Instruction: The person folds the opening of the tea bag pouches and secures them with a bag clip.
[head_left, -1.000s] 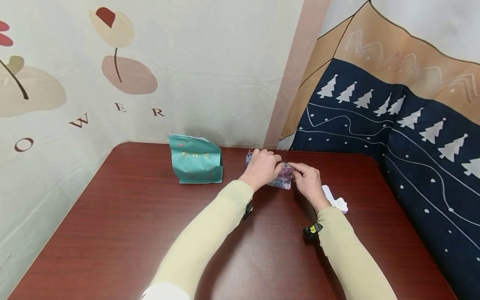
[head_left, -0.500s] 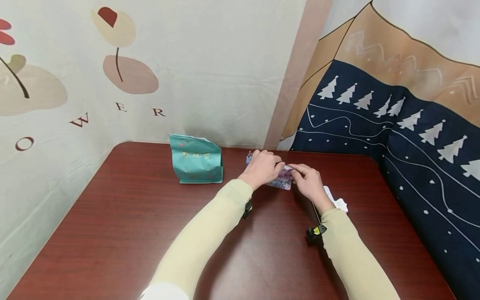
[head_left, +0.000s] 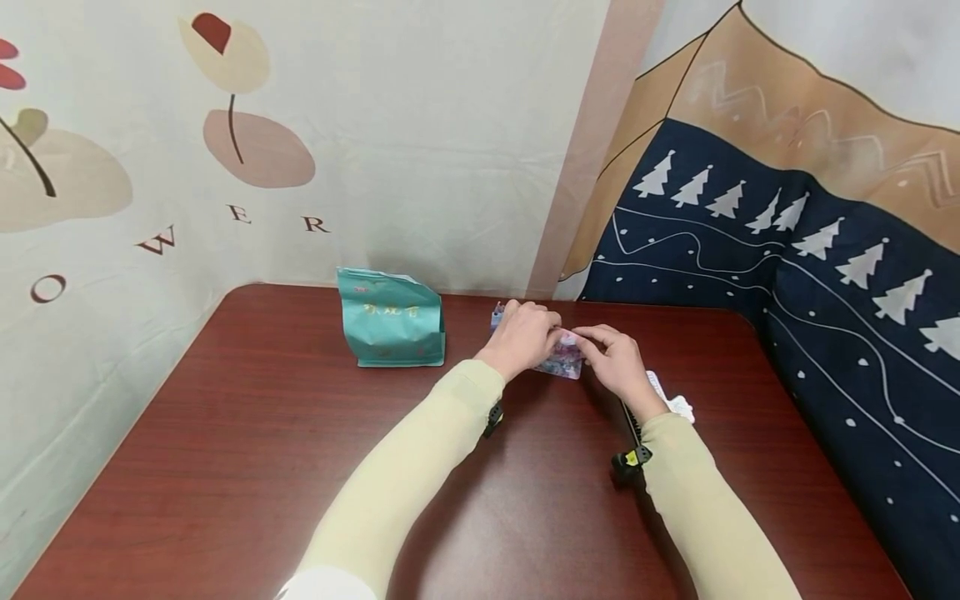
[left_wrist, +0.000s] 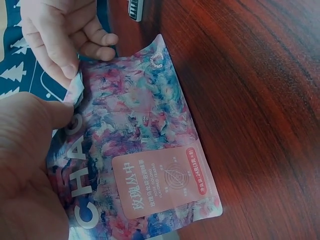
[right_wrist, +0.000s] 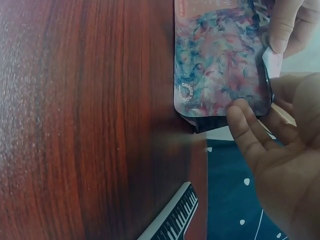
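Observation:
A tea bag pouch point(left_wrist: 145, 115) with a pink, blue and purple paint pattern and a pink label stands near the table's back edge. My left hand point(head_left: 521, 340) reaches over its top and grips the top edge, with the thumb on the lettered front in the left wrist view. At the top corner on the other side, my right hand point(head_left: 619, 365) pinches the edge, two of its fingers lying against the front. A pale folded flap point(right_wrist: 272, 62) shows at the top edge between both hands. The pouch's back is hidden.
A teal upright bag point(head_left: 393, 325) with gold characters stands to the left on the dark red table point(head_left: 300, 450). A white piece point(right_wrist: 172, 212) with a black piano-key pattern lies by the right wrist. Printed cloth point(head_left: 450, 142) hangs behind the table.
My right hand has shifted slightly along the pouch's top edge toward the left hand, and a pale pink flap shows there now. The left hand stays in place.

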